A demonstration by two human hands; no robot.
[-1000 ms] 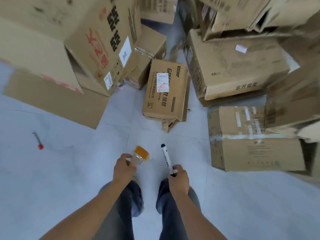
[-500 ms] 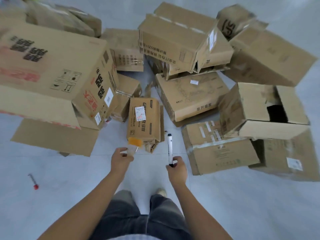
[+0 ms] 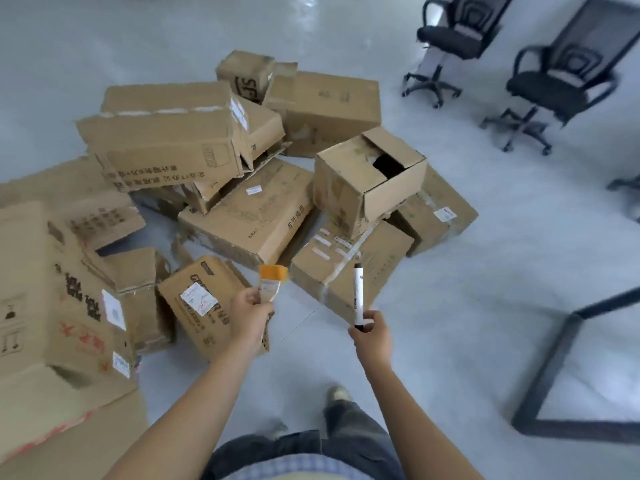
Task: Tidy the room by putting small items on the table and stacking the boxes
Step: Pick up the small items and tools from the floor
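One blurred orange-capped jar [image 3: 272, 282] in left hand [image 3: 250, 315]; marker [image 3: 358, 294] in right hand [image 3: 372, 336].

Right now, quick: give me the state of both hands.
Left hand: closed, holding the orange-capped jar.
Right hand: closed, holding the marker.
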